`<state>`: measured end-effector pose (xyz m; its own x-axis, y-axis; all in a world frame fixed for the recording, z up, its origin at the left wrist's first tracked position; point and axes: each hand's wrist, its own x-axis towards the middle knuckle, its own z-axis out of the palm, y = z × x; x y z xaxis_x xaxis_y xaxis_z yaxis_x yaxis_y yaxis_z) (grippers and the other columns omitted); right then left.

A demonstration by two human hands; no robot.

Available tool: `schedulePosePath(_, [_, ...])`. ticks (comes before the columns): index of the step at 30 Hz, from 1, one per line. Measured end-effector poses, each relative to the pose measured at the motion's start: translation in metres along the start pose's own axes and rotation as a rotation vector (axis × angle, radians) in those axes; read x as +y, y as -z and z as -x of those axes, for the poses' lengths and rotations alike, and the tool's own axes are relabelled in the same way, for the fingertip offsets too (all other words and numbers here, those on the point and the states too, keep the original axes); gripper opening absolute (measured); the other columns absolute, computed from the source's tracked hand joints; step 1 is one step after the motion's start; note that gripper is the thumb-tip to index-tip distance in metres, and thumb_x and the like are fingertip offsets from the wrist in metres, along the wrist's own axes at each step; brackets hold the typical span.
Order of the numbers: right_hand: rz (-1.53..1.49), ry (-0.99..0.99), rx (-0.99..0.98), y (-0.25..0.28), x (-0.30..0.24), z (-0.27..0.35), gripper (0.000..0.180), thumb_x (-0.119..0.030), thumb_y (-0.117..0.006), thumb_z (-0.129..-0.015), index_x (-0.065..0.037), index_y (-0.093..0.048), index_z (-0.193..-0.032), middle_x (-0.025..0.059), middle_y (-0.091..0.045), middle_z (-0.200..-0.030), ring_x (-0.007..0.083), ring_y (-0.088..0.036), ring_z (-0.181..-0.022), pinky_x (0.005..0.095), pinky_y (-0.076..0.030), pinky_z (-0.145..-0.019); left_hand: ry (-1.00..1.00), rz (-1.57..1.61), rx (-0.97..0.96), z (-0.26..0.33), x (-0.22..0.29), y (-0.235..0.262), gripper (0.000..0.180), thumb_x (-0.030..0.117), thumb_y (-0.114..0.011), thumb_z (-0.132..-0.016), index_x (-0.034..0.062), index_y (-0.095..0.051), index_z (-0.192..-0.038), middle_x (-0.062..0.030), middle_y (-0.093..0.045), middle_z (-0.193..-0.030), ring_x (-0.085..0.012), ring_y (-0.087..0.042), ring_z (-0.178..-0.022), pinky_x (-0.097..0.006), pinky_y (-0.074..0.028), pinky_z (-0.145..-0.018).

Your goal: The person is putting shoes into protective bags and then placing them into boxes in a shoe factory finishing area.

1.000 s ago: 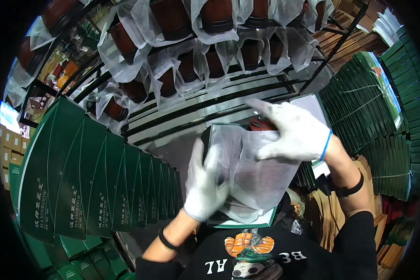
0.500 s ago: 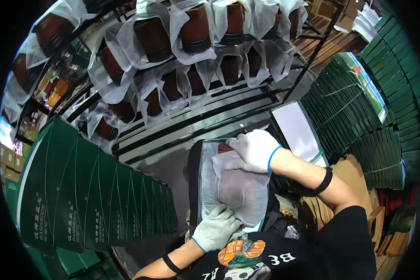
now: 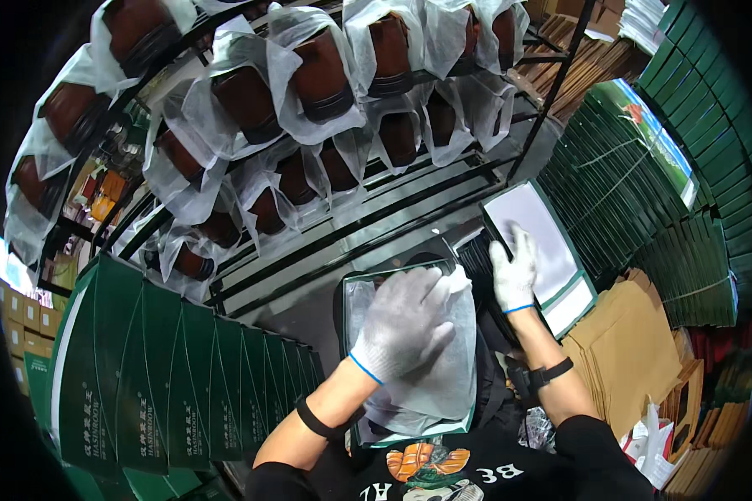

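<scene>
The white wrapping (image 3: 430, 392) is seated inside the green box (image 3: 372, 274), before the dark shirt (image 3: 585, 463); its sheet is judged light, soft and easily torn, so the bundle is best taken broadly from both sides. Over its upper part the left hand (image 3: 405, 321) is laid, fingers loosely extended, nothing visibly gripped. The right hand (image 3: 516, 265) is held upright at the white-lined green panel (image 3: 551, 246), thumb spread; whether its edge is pinched cannot be told

I get middling light: white glare (image 3: 12, 260) burns out the far left, the left-side boxes (image 3: 159, 359) look dim, the right hand (image 3: 514, 271) blurs slightly, and straight lines bow toward black corners.
</scene>
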<state>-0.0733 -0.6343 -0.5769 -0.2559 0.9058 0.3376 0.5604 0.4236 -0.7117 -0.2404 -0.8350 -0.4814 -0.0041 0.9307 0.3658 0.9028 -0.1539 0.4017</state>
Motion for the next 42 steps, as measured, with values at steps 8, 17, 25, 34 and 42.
schedulePosePath(8, [0.320,0.064,-0.025,-0.008,0.177,0.014,0.020,-0.022,-0.073,-0.101,-0.003,-0.073,-0.098,0.0198,-0.071,-0.098,0.0414,-0.069,-0.097,0.0502,-0.056,-0.091,0.112,-0.039,-0.145,-0.031,0.003,-0.005,0.070,0.035,-0.091,-0.079,0.0008,-0.064,-0.134,-0.0204,-0.066,-0.121,-0.0414,-0.066,-0.109,-0.050,-0.053,-0.092])
schedulePosePath(17, [-0.077,-0.109,0.465,0.071,0.062,-0.012,0.028,-0.027,-0.055,-0.118,-0.001,-0.065,-0.115,0.0089,-0.066,-0.098,0.0177,-0.060,-0.089,0.0358,-0.051,-0.081,0.248,0.052,-0.165,-0.042,0.016,-0.011,0.071,0.024,-0.089,-0.079,-0.0041,-0.059,-0.137,-0.0217,-0.068,-0.122,-0.0423,-0.066,-0.117,-0.049,-0.054,-0.104])
schedulePosePath(25, [-1.420,-0.614,-0.142,0.126,-0.007,-0.024,0.060,-0.047,-0.049,-0.119,-0.001,-0.053,-0.157,0.0122,-0.067,-0.147,0.0246,-0.067,-0.127,0.0423,-0.054,-0.113,0.159,-0.257,-0.041,-0.017,-0.010,-0.066,0.045,0.031,-0.065,-0.099,-0.0064,-0.067,-0.124,-0.0204,-0.068,-0.112,-0.0378,-0.065,-0.106,-0.047,-0.052,-0.096])
schedulePosePath(34, [-0.979,-0.878,-0.803,0.143,0.038,0.102,0.070,-0.035,-0.065,-0.108,-0.004,-0.042,-0.166,0.0190,-0.061,-0.152,0.0310,-0.063,-0.137,0.0478,-0.050,-0.118,0.831,0.951,0.333,0.175,0.024,0.003,0.082,0.019,-0.063,-0.101,-0.0041,-0.026,-0.171,-0.0304,-0.046,-0.168,-0.0346,-0.051,-0.154,-0.038,-0.042,-0.124])
schedulePosePath(42, [-0.255,-0.194,-0.837,0.105,-0.052,0.157,0.105,-0.031,-0.085,-0.083,-0.001,-0.032,-0.169,0.0238,-0.050,-0.159,0.0343,-0.050,-0.149,0.0458,-0.041,-0.124,0.980,0.754,0.324,0.218,0.086,-0.041,0.092,0.006,-0.087,-0.082,-0.0033,-0.043,-0.162,-0.0209,-0.060,-0.147,-0.0278,-0.060,-0.135,-0.043,-0.049,-0.117])
